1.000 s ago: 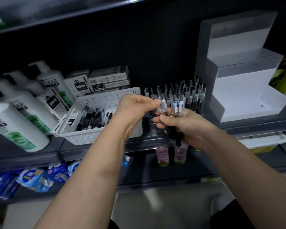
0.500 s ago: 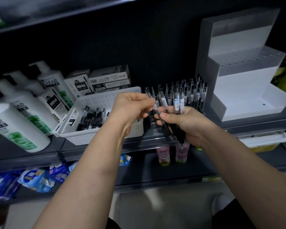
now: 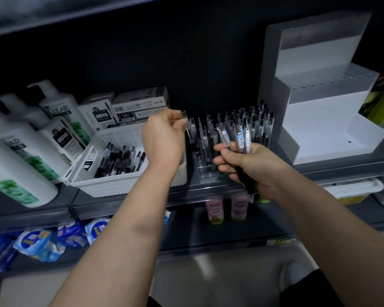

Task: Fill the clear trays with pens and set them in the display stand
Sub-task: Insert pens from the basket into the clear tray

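A clear tray [image 3: 205, 171] stands on the dark shelf, holding several upright pens [image 3: 256, 122]. My right hand [image 3: 251, 167] grips a bundle of pens [image 3: 239, 138] just in front of the tray. My left hand [image 3: 164, 138] pinches a single clear pen [image 3: 187, 127] by its upper part, tilted, at the tray's left side. The white stepped display stand [image 3: 324, 120] sits to the right of the tray with nothing on its steps.
A white perforated basket [image 3: 120, 182] with loose black pens stands left of the tray. Pen boxes [image 3: 140, 105] lie behind it and white pump bottles [image 3: 24, 151] fill the far left. Small bottles and blue packets sit on the lower shelf.
My left hand has drawn one pen out of the bundle and carried it left and up, away from my right hand. The right hand stays put with the bundle.
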